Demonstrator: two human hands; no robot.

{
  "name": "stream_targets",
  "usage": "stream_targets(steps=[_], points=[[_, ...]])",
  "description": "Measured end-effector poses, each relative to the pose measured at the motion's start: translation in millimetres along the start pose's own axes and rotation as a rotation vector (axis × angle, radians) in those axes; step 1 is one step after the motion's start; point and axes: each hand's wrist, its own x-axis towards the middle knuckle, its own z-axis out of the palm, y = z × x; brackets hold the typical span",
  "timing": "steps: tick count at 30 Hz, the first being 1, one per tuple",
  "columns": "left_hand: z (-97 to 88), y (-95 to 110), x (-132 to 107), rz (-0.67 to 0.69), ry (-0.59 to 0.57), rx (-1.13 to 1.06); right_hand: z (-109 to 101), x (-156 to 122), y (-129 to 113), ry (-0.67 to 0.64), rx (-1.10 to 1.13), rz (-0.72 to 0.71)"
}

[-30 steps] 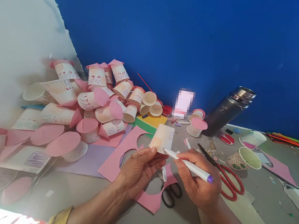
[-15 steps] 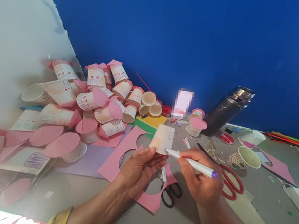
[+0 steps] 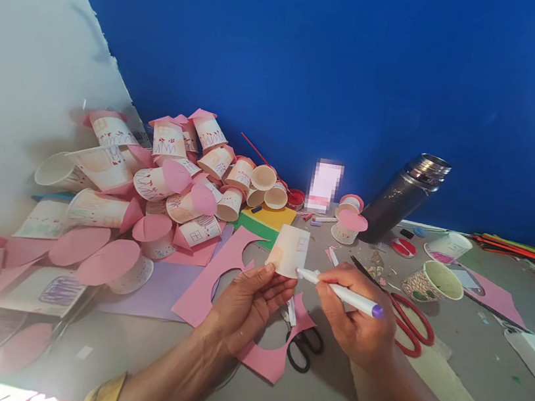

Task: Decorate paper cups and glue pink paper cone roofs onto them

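My left hand grips a white paper cup by its lower rim, thumb in front and fingers behind and beneath. A small purple window and a pale orange shape are drawn on the cup's side. In my right hand is a white marker with a purple end, held like a pen. Its tip touches or nearly touches the cup's lower right edge; I cannot tell which. Below the hands lie a pink paper sheet with round cut-outs and black-handled scissors.
On the left is a heap of decorated paper cups with pink paper tops. A dark metal flask stands at the back right, near red-handled scissors and a patterned paper cup. A blue wall rises behind the table.
The view has shifted slightly. Both hands keep their hold, and the cup is tilted a little differently with the marker tip still at its lower right edge.
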Motion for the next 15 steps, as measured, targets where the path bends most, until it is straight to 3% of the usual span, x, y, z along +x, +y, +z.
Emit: stream_targets(steps=[8, 12, 15], points=[[-0.7, 0.1, 0.6, 0.019, -0.004, -0.002, -2.7, 6.8, -4.2, -0.058, 0.115, -0.147], [-1.0, 1.2, 0.2, 0.019, 0.005, 0.007, -3.7, 7.6, -3.7, -0.064, 0.101, -0.152], [0.4, 1.8, -0.5, 0.023, 0.033, 0.014, -6.1, 6.2, 0.0, -0.144, 0.139, -0.133]])
